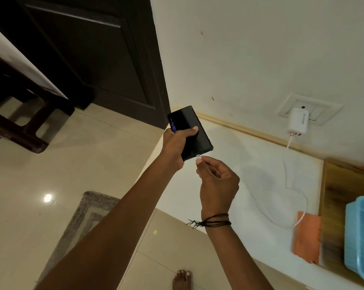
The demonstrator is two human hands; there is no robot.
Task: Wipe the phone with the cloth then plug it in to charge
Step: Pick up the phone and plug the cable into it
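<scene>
Fingers (200, 162) of the right hand (217, 185) pinch the white cable's plug (198, 156) at the bottom edge of a black phone (190, 132), gripped by the left hand (176, 146) above a white surface (250, 164). An orange cloth (306, 237) lies to the right; beyond, the cable (287, 168) climbs to a wall charger (298, 120).

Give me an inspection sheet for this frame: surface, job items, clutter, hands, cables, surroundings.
Surface: white counter, mostly bare.
Job's things: phone lit, held above the counter edge; orange cloth lying on the counter.
Clutter: blue basket on a wooden board.
Hands: left hand grips phone; right hand pinches the plug at the phone's port.
Cables: white cable runs from charger in the wall socket.
Surroundings: dark door, floor mat.
</scene>
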